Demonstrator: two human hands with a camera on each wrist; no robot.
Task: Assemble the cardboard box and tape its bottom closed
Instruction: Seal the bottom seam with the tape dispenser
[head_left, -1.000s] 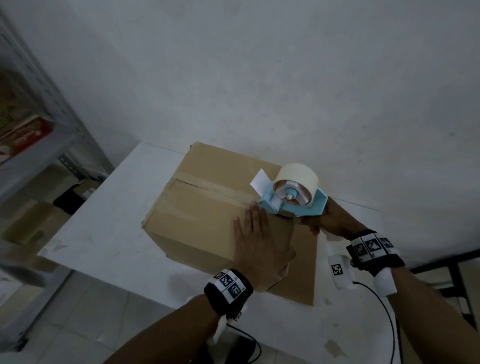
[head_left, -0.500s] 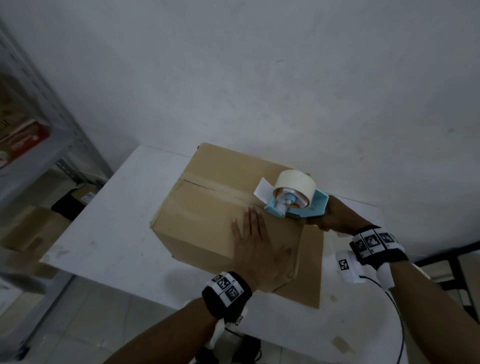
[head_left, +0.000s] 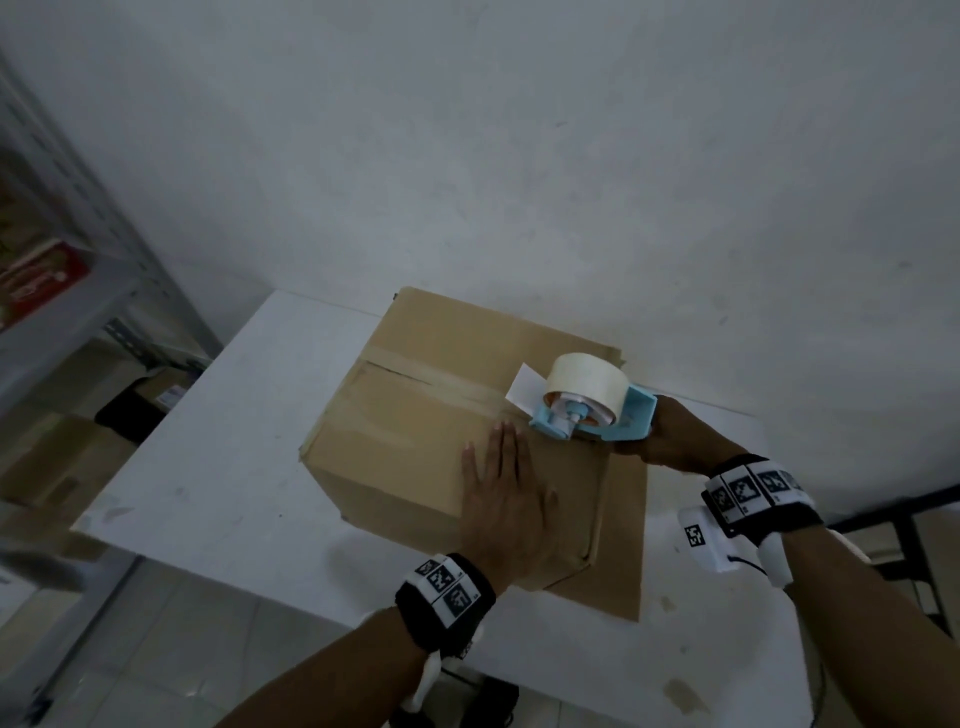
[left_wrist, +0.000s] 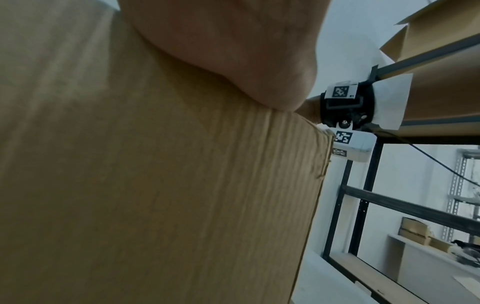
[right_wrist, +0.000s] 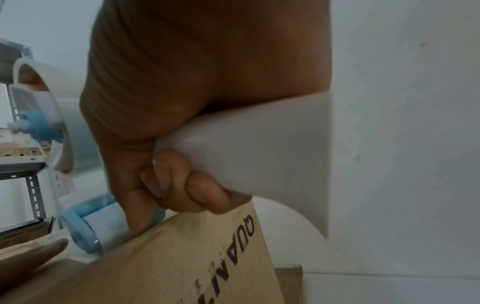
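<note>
Hands (head_left: 511, 499) on box (head_left: 415, 426), dispenser (head_left: 592, 410) near edge

Box (head_left: 415, 415) top open left of tape dispenser (head_left: 587, 410); left hand (head_left: 506, 499) blocks near edge; wall (head_left: 519, 156) close behind; table (head_left: 218, 457) bare on the left.

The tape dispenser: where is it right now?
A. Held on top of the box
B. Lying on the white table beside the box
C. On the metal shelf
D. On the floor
A: the right hand grips the tape dispenser on top of the box.
</note>
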